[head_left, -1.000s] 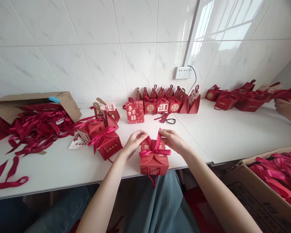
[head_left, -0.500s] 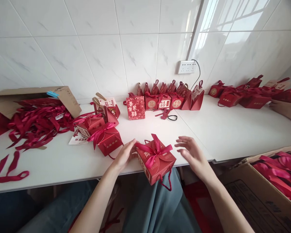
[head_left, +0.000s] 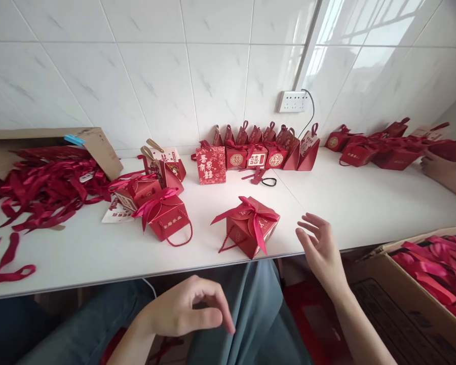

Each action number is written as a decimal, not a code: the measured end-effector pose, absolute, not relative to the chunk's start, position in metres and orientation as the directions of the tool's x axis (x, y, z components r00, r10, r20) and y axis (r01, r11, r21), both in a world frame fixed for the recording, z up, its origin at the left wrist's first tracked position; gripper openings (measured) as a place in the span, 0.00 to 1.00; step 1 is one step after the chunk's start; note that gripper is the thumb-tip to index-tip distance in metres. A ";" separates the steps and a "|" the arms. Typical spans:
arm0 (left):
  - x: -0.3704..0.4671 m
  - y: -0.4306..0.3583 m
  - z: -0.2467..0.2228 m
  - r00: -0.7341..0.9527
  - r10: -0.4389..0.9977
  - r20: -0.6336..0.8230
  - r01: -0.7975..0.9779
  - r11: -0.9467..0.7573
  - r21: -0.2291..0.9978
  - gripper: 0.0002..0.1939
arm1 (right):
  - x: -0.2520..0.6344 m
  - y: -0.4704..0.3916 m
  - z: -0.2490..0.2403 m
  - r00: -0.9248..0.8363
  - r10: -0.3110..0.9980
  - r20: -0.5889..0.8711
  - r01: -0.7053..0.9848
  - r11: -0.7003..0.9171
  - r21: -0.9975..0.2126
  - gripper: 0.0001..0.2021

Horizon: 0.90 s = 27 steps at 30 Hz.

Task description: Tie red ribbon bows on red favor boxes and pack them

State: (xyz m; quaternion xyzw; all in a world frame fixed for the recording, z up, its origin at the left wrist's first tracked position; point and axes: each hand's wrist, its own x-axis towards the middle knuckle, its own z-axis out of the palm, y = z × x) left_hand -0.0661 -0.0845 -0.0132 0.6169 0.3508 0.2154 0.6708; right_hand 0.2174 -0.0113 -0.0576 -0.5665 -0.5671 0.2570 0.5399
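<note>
A red gift box (head_left: pixel 247 228) with a pink-red ribbon bow on its lid rests near the table's front edge, its cord handle hanging to the left. My left hand (head_left: pixel 193 306) is in the air over my lap, below the box, fingers bent but apart and nothing between them. To the right of the box, my right hand (head_left: pixel 321 248) hovers by the table edge with fingers spread, touching nothing. Left of the box stands another bowed red box (head_left: pixel 169 218) with a cord handle, beside a similar bowed box (head_left: pixel 137 190).
Red boxes (head_left: pixel 256 158) line the wall. Ribbons (head_left: pixel 57 187) spill from a carton (head_left: pixel 102 152) at left; another ribbon-filled carton (head_left: pixel 410 294) stands at lower right. A person's hand (head_left: pixel 444 170) holds a box at far right, beside grouped boxes (head_left: pixel 395 154).
The bowed box has gone from over the table edge onto the table, turned round. My left hand has let it go and dropped toward my lap; my right hand has moved slightly right.
</note>
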 end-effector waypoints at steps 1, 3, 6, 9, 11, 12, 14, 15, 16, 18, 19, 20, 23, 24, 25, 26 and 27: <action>-0.066 -0.081 -0.011 0.629 0.755 -0.185 0.169 0.099 0.981 0.19 | 0.217 -0.012 -0.056 0.213 0.920 0.329 0.356 0.241 -0.903 0.21; -0.063 -0.064 -0.009 0.376 0.924 -0.065 0.209 -0.017 0.978 0.19 | 0.213 -0.013 -0.055 0.114 0.925 0.364 0.364 0.302 -0.881 0.24; -0.054 -0.026 -0.014 -0.141 0.980 0.142 0.369 -0.081 0.926 0.15 | 0.199 -0.014 -0.057 -0.081 0.925 0.370 0.409 0.370 -0.834 0.41; -0.046 0.005 -0.021 -0.169 0.975 0.147 0.424 -0.063 0.903 0.16 | 0.183 -0.013 -0.062 -0.166 0.922 0.351 0.456 0.387 -0.802 0.55; -0.045 0.011 -0.022 -0.062 0.993 0.101 0.416 -0.067 0.907 0.16 | 0.175 -0.012 -0.063 -0.187 0.920 0.344 0.461 0.391 -0.796 0.58; -0.044 0.010 -0.022 -0.018 0.996 0.085 0.405 -0.071 0.912 0.16 | 0.172 -0.011 -0.063 -0.193 0.920 0.341 0.453 0.392 -0.801 0.57; -0.043 -0.002 -0.020 0.053 0.997 0.062 0.362 -0.076 0.929 0.16 | 0.171 -0.009 -0.062 -0.213 0.919 0.332 0.403 0.392 -0.827 0.54; -0.042 -0.011 -0.019 0.098 0.994 0.040 0.330 -0.070 0.941 0.16 | 0.172 -0.007 -0.061 -0.234 0.917 0.323 0.362 0.391 -0.846 0.51; -0.041 -0.021 -0.017 0.154 0.988 0.011 0.298 -0.057 0.953 0.16 | 0.173 -0.005 -0.059 -0.265 0.913 0.310 0.313 0.385 -0.868 0.50; -0.038 -0.042 -0.013 0.286 0.957 -0.057 0.272 -0.024 0.962 0.15 | 0.178 0.000 -0.056 -0.342 0.897 0.279 0.204 0.361 -0.910 0.47; -0.037 -0.052 -0.010 0.351 0.932 -0.094 0.287 -0.012 0.958 0.15 | 0.180 0.004 -0.055 -0.379 0.886 0.268 0.155 0.346 -0.925 0.46; -0.037 -0.060 -0.007 0.410 0.902 -0.133 0.321 -0.006 0.947 0.14 | 0.182 0.007 -0.054 -0.415 0.872 0.261 0.114 0.334 -0.936 0.45; -0.046 -0.074 0.006 0.579 0.780 -0.239 0.448 -0.059 0.892 0.11 | 0.190 0.015 -0.051 -0.513 0.822 0.249 0.050 0.318 -0.947 0.44; -0.052 -0.073 0.011 0.628 0.741 -0.240 0.443 -0.086 0.892 0.10 | 0.194 0.016 -0.050 -0.541 0.808 0.234 0.050 0.309 -0.950 0.44; -0.058 -0.069 0.016 0.664 0.721 -0.199 0.396 -0.113 0.911 0.11 | 0.198 0.017 -0.049 -0.565 0.797 0.214 0.048 0.290 -0.956 0.44; -0.063 -0.062 0.021 0.668 0.735 -0.115 0.309 -0.134 0.942 0.12 | 0.202 0.017 -0.048 -0.577 0.792 0.197 0.036 0.266 -0.963 0.44; -0.067 -0.051 0.025 0.606 0.795 0.029 0.184 -0.175 0.967 0.14 | 0.206 0.016 -0.046 -0.569 0.801 0.187 0.015 0.238 -0.971 0.41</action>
